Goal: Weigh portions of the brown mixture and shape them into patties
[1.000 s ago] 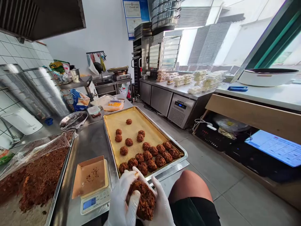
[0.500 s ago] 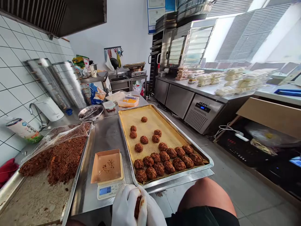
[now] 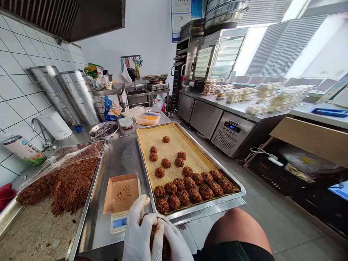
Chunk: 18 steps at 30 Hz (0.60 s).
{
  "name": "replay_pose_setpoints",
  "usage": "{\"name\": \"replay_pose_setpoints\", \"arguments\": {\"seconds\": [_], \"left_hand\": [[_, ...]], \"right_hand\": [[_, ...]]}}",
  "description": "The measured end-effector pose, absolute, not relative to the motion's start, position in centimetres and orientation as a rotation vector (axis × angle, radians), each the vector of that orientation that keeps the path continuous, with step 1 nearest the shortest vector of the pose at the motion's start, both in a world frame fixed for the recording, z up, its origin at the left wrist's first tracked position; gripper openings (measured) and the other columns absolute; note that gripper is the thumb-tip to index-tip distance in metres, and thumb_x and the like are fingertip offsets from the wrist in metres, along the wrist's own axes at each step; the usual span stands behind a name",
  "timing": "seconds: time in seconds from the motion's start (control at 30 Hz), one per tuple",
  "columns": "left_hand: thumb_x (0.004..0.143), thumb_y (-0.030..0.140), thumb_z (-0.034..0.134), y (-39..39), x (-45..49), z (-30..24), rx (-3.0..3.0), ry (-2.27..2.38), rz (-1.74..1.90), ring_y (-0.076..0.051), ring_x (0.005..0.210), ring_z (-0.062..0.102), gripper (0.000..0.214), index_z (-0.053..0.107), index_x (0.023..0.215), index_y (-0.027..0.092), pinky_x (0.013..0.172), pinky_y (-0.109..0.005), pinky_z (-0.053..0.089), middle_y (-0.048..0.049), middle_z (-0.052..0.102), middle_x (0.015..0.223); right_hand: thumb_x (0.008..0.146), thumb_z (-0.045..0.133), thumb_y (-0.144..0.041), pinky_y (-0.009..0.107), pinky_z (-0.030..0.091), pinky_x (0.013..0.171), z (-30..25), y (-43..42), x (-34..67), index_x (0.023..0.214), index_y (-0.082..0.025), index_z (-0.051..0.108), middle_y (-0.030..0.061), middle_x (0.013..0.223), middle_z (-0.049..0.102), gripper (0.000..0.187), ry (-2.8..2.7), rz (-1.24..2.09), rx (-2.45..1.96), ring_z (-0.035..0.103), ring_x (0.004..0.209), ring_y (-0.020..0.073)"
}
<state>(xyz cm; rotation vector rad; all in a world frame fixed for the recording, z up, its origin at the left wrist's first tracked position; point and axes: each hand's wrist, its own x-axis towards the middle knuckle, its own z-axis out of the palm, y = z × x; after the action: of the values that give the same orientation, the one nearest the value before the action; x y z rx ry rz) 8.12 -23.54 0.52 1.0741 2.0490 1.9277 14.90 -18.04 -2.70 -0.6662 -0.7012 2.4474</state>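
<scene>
The crumbly dark-brown ball [image 3: 155,235] sits cupped in the white-gloved left hand [image 3: 136,232] and right hand [image 3: 175,244], fingers curled closely round it. Too light a press could let it crumble.

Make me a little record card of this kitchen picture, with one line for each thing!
Left hand: white-gloved left hand, cupped around the ball
Right hand: white-gloved right hand, cupped around the ball
Held: ball of brown shredded mixture
Nearest: digital kitchen scale under a paper box
Ahead: brown balls on a yellow mesh mat in a metal baking tray
Beside: loose shredded mixture in a steel tray
</scene>
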Motion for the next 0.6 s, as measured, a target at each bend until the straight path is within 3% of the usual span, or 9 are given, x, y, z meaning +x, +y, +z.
{"name": "replay_pose_setpoints", "arguments": {"seconds": [0.07,0.17,0.33,0.47,0.6], "left_hand": [[0.084,0.03,0.072,-23.5,8.1,1.0,1.022,2.132,1.957,-0.035,0.117,0.055,0.014,0.076,0.097,0.029,0.101,-0.042,0.041,-0.0128,0.065,0.125],[0.086,0.031,0.069,-23.7,8.1,1.3,1.065,2.264,1.81,-0.03,0.092,0.063,0.018,0.075,0.103,0.03,0.088,-0.036,0.044,-0.0107,0.071,0.101],[0.083,0.031,0.071,-24.4,7.3,0.8,1.105,2.344,1.734,-0.023,0.075,0.061,0.002,0.07,0.082,0.029,0.075,-0.029,0.044,-0.0047,0.066,0.079],[0.078,0.03,0.077,-24.9,6.8,0.1,1.02,2.304,1.749,-0.018,0.062,0.052,0.017,0.064,0.068,0.027,0.064,-0.026,0.041,-0.0004,0.059,0.066],[0.075,0.036,0.081,-24.8,6.3,0.0,0.864,2.239,1.698,-0.014,0.056,0.045,0.032,0.057,0.058,0.023,0.058,-0.023,0.038,0.0025,0.049,0.056]], "right_hand": [[0.08,0.078,-0.035,0.032,0.051,0.083,-2.2,-18.3,14.9,0.098,-0.024,0.073,0.0015,0.085,0.074,0.022,-0.698,2.358,-0.728,0.068,0.086,0.0209],[0.077,0.081,-0.036,0.034,0.05,0.086,-1.8,-18.8,15.0,0.101,-0.024,0.073,0.0029,0.092,0.075,0.028,-0.748,2.255,-0.792,0.068,0.091,0.0229],[0.077,0.079,-0.053,0.035,0.051,0.081,-1.9,-18.9,15.0,0.097,-0.022,0.073,0.0046,0.087,0.073,0.038,-0.832,2.287,-0.622,0.065,0.084,0.0229],[0.07,0.086,-0.047,0.029,0.047,0.069,-2.6,-18.4,14.9,0.09,-0.018,0.072,0.0015,0.075,0.068,0.038,-0.889,2.389,-0.543,0.061,0.071,0.0173],[0.072,0.086,-0.037,0.028,0.046,0.069,-2.5,-18.1,15.5,0.088,-0.018,0.07,0.0018,0.078,0.069,0.029,-0.854,2.545,-0.414,0.061,0.069,0.0145]]}}
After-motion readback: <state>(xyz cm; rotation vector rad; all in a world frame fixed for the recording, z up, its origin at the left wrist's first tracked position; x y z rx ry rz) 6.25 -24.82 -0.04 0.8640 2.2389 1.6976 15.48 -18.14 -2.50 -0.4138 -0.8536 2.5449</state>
